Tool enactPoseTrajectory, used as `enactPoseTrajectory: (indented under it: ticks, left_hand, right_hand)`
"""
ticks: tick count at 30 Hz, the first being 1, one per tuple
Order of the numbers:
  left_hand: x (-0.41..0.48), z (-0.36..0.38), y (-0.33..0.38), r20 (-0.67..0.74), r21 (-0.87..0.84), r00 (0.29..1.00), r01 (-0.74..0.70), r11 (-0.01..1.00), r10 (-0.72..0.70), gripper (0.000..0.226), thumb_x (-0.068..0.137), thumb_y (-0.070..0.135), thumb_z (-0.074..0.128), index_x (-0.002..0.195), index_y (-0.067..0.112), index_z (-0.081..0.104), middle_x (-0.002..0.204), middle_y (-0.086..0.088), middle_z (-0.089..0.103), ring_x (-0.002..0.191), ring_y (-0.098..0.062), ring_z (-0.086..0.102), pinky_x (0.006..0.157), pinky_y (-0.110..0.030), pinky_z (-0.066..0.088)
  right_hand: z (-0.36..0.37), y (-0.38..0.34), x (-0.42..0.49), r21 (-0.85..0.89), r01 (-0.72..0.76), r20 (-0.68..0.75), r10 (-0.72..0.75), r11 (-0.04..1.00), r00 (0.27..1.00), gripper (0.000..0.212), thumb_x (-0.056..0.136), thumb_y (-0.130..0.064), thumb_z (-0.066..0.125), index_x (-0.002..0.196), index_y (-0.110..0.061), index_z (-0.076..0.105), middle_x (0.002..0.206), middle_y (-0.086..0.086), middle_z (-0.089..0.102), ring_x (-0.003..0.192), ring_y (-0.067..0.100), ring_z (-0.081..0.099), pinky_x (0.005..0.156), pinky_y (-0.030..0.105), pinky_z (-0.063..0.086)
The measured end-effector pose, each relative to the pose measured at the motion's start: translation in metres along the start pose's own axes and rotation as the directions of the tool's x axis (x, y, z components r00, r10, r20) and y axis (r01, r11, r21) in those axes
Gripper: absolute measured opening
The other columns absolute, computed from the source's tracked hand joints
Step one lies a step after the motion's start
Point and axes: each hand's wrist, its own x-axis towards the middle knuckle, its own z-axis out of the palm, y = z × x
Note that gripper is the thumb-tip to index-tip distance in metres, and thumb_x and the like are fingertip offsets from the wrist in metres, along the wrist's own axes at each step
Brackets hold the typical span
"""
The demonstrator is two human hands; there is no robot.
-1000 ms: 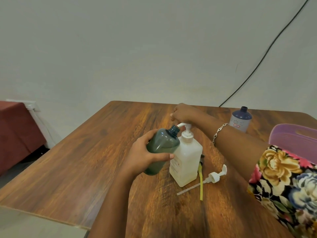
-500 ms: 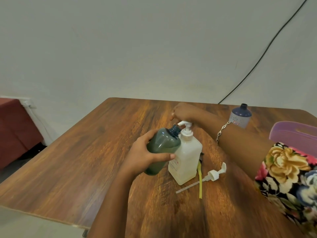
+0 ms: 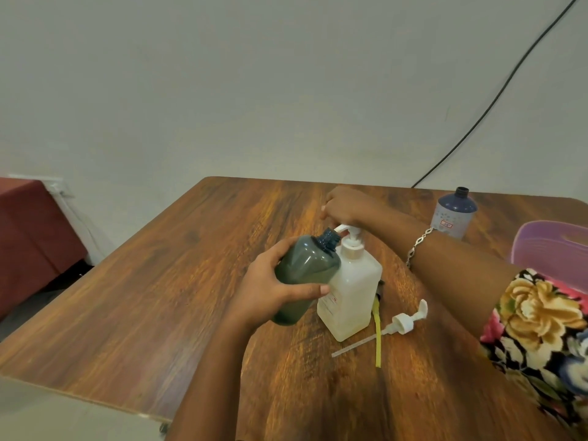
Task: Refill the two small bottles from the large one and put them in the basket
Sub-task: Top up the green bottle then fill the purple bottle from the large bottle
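Dark green translucent plastic bottle (image 3: pixel 302 275), uncapped, is held tilted above the wooden counter (image 3: pixel 159 297), its threaded neck up against the spout of the white pump head (image 3: pixel 350 233). Left hand (image 3: pixel 270 291) grips the green bottle round its body, thumb across the near side, fingers wrapped behind. Large white square plastic bottle (image 3: pixel 353 297) stands upright on the counter, against the green bottle's side. Right hand (image 3: pixel 345 206) sits on top of the white pump head with fingers curled over it; a silver chain bracelet (image 3: pixel 418 245) is on that wrist.

Small blue-purple plastic bottle (image 3: pixel 453 214), cap off, stands upright near the far right of the counter, well apart from the other two. Purple plastic basket (image 3: pixel 547 249) sits at the right edge, near the blue-purple bottle, partly hidden by the right arm's floral sleeve (image 3: pixel 541 329).

Loose white pump with its dip tube (image 3: pixel 401 324) lies flat on the counter just right of the large white bottle, and a yellow strip (image 3: pixel 378 351) lies across the tube.
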Motion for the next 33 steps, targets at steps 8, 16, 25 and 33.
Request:
enactPoseTrajectory:
  ticks: [8, 16, 25, 33]
  left_hand:
    - [0.003, 0.000, 0.004, 0.015, 0.015, 1.000, -0.013, 1.000, 0.013, 0.076, 0.041, 0.058, 0.075, 0.112, 0.047, 0.051, 0.113, 0.017, 0.060, 0.100, -0.002, 0.059, 0.083, -0.025, 0.051]
    - [0.003, 0.002, 0.005, 0.003, 0.014, 1.000, -0.018, 1.000, 0.018, 0.075, 0.040, 0.057, 0.075, 0.110, 0.049, 0.050, 0.113, 0.018, 0.060, 0.099, -0.001, 0.059, 0.078, -0.020, 0.049]
    - [0.004, 0.000, 0.003, 0.015, 0.023, 1.000, -0.025, 0.999, 0.024, 0.072, 0.042, 0.057, 0.075, 0.110, 0.048, 0.052, 0.108, 0.020, 0.061, 0.093, 0.009, 0.059, 0.074, -0.016, 0.047]
    - [0.003, 0.001, 0.001, -0.014, 0.036, 1.000, -0.019, 0.999, 0.020, 0.085, 0.042, 0.057, 0.075, 0.121, 0.041, 0.050, 0.116, 0.014, 0.059, 0.102, -0.007, 0.059, 0.083, -0.027, 0.052]
  right_hand:
    - [0.002, -0.003, -0.007, -0.103, 0.010, -0.058, -0.016, 0.995, 0.998, 0.024, 0.092, -0.016, 0.042, 0.097, -0.006, 0.063, 0.091, 0.007, 0.063, 0.082, 0.022, 0.059, 0.073, 0.030, 0.048]
    - [-0.004, -0.002, -0.004, -0.050, 0.010, -0.061, -0.013, 0.999, 0.998, 0.028, 0.092, -0.015, 0.044, 0.106, -0.001, 0.064, 0.092, 0.011, 0.064, 0.075, 0.016, 0.051, 0.062, 0.026, 0.040]
    - [0.005, -0.001, -0.005, -0.118, 0.000, -0.056, -0.007, 0.993, 0.998, 0.025, 0.093, -0.017, 0.040, 0.075, -0.010, 0.055, 0.078, 0.004, 0.057, 0.071, 0.019, 0.055, 0.067, 0.030, 0.044]
    - [-0.008, -0.004, -0.011, 0.002, 0.039, -0.049, -0.039, 0.999, 0.998, 0.028, 0.097, -0.022, 0.042, 0.106, -0.004, 0.061, 0.092, 0.009, 0.059, 0.070, 0.015, 0.049, 0.058, 0.023, 0.036]
